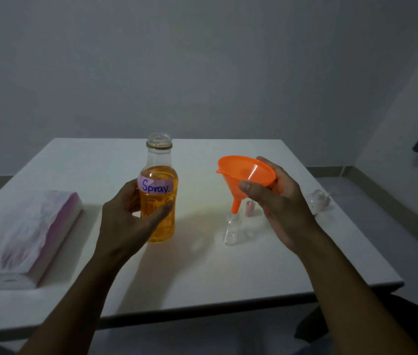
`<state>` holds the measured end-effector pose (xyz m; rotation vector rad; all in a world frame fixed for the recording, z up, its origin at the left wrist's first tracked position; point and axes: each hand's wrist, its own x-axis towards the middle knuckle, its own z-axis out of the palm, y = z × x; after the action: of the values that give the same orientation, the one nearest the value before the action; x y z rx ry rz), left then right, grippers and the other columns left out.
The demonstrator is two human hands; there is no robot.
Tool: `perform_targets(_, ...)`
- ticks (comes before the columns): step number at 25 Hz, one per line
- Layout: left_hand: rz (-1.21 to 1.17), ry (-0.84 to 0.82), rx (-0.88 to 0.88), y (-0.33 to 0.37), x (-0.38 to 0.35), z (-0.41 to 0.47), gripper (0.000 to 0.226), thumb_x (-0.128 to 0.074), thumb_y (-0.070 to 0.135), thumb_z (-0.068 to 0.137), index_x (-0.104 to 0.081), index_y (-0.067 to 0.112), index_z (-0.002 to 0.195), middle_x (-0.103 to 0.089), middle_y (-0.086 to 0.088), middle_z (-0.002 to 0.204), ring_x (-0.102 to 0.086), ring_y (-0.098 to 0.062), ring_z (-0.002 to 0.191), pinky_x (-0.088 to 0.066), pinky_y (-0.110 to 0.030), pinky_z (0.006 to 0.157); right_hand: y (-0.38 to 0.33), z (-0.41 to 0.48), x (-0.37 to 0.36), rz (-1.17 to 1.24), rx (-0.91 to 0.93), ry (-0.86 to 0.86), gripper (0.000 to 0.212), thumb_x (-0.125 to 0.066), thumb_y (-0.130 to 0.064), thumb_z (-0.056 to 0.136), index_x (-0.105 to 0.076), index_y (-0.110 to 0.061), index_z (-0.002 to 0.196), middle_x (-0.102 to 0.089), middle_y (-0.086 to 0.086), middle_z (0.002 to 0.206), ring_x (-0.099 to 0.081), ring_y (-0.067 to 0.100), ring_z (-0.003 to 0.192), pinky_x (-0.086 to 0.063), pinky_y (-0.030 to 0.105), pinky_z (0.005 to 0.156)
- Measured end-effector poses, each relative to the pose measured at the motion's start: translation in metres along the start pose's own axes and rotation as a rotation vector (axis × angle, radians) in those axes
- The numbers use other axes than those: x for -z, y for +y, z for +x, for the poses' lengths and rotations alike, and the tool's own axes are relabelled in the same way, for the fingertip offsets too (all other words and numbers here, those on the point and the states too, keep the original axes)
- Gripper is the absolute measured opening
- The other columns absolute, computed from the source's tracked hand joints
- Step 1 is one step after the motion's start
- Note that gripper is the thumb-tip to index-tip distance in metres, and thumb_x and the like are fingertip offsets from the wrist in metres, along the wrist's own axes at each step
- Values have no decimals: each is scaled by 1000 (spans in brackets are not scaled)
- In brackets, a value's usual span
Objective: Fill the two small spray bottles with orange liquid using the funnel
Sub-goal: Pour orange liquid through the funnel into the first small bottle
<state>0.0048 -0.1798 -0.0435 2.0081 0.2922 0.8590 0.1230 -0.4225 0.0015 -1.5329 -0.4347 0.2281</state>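
I see nothing poured yet: left fingers [156,213] grip the orange bottle [160,196], right fingers [254,190] hold the funnel [246,172] at an empty spray bottle [231,233].

Left hand [123,226] around the bottle [158,160], right hand [286,208] with fingers [266,163] on the funnel [245,172], both forearms outstretched.

My funnel [246,172] is bright orange; the bottle's [160,190] liquid amber-orange, its label [155,185] pink; the lower-left tissue pack [21,237] pink-and-white.
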Motion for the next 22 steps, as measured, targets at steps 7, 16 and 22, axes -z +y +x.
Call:
perform_targets(7,44,-27,-47,-3,-6,5,61,-73,50,68,-56,28,123,-65,12,106,-62,-2,94,-47,-13,73,11,1,2,-65,29,-28,100,-86,-50,53,-47,-33,144,-58,-6,135,-60,19,121,-58,41,91)
perform_targets(16,275,-195,-221,15,11,44,69,-82,39,68,-51,24,128,-61,11,110,-59,-11,95,-44,-11,70,14,-5,9,-115,49,-80,99,-89,-48,54,-45,-38,142,-56,-10,136,-60,14,120,-58,39,95)
perform_targets(22,417,-315,-307,28,20,64,77,-80,44,63,-51,23,131,-66,0,116,-62,-18,97,-56,-36,76,14,-2,11,-128,52,-100,99,-88,-52,54,-45,-38,142,-56,-10,137,-59,15,122,-57,45,98)
